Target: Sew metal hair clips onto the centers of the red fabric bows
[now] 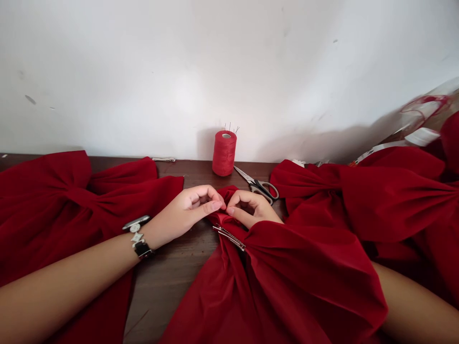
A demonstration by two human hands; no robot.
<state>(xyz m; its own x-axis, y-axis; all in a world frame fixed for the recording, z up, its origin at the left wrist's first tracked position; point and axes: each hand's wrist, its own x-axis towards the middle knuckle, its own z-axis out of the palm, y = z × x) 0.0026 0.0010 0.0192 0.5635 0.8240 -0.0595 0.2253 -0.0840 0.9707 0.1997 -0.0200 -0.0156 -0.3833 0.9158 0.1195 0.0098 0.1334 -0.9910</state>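
At the far left, a large red fabric bow (pixel 46 200) lies on a dark wooden surface (pixel 172 282), pinched at its middle into two full loops. Behind it, a small metal clip (pixel 163 159) lies at the back edge of the surface, against a white wall (pixel 143 71). The person's left forearm crosses the near edge of that bow, with a silver-and-black wristwatch (pixel 139 237) on the wrist. The left hand (pixel 190 208) curls inward, its thumb and fingers pinching a gathered fold of a third red bow (pixel 276 282), which sits in the centre, nearest the person. The right hand (pixel 249 208) pinches the same fold from the other side, so the two sets of fingertips nearly meet. A metal barrette clip (pixel 229 237) lies on the bow just below the hands. Further back stands a spool of red thread (pixel 224 153) with pins stuck in its top, and beside it lie black-handled scissors (pixel 256 184), just behind the right hand. To the right, another red bow (pixel 376 200) lies on the surface, with more red fabric (pixel 452 138) and a clear plastic bag (pixel 426 107) heaped beyond it.
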